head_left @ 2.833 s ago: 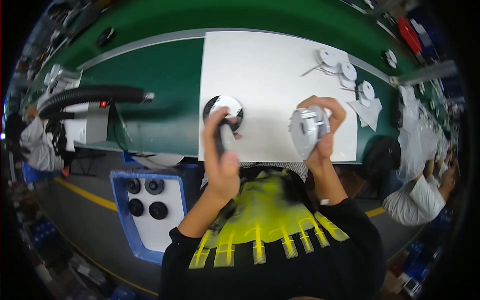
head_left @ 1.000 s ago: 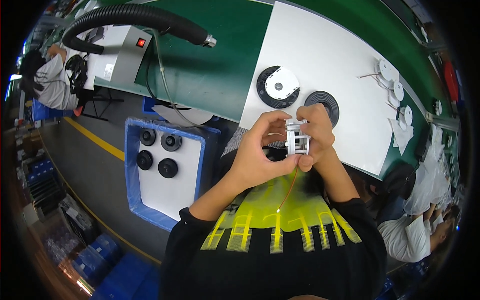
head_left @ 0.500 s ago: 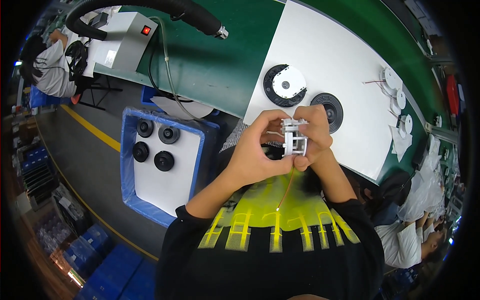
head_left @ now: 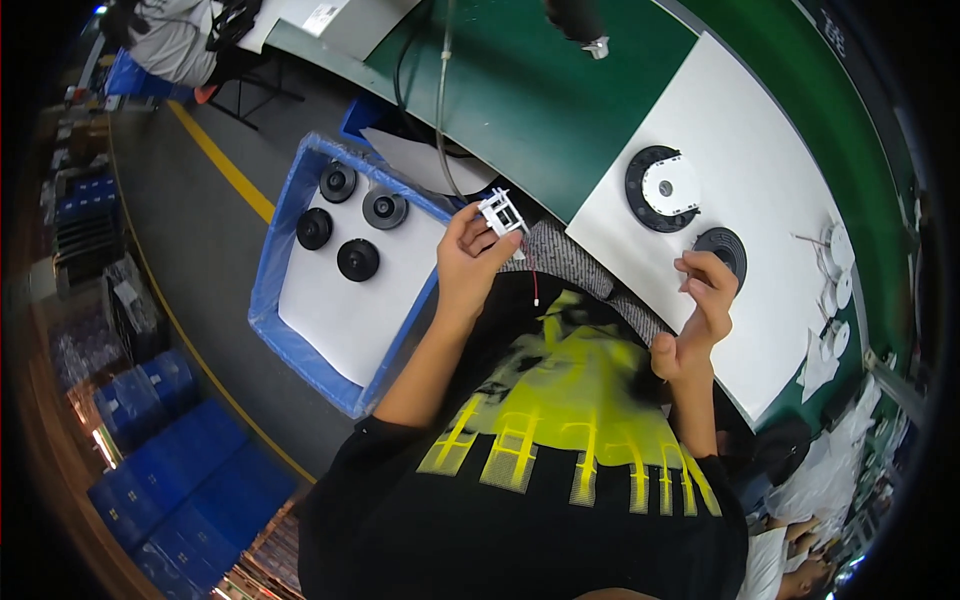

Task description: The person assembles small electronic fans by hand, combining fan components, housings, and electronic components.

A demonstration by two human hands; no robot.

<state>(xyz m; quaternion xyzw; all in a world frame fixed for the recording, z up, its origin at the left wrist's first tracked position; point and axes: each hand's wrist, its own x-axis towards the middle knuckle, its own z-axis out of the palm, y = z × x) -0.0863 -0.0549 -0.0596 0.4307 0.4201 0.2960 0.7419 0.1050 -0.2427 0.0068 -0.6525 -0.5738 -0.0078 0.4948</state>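
My left hand (head_left: 470, 262) grips a small white plastic frame part (head_left: 502, 213) between thumb and fingers, to the right of the blue bin. A thin red wire (head_left: 535, 275) with a small pale connector hangs from that part. Apart from it, my right hand (head_left: 704, 312) holds nothing, its fingers loosely curled and the thumb spread away. Just beyond the right fingers lies a ridged black disc (head_left: 724, 252) on the white sheet. Farther back, a white round plate (head_left: 671, 187) rests on a larger black ring (head_left: 640, 196).
A blue plastic-lined bin (head_left: 268, 290) on the left holds several black round parts (head_left: 358, 260). White round parts with wires (head_left: 836, 262) lie at the right of the white sheet (head_left: 745, 120). A black flexible hose (head_left: 580, 22) hangs over the green table (head_left: 540, 110). Another person (head_left: 180, 45) sits far left.
My hands have parted. The left has moved left with the white frame part, while the right has let go and moved right. The whole view has turned and shifted too.
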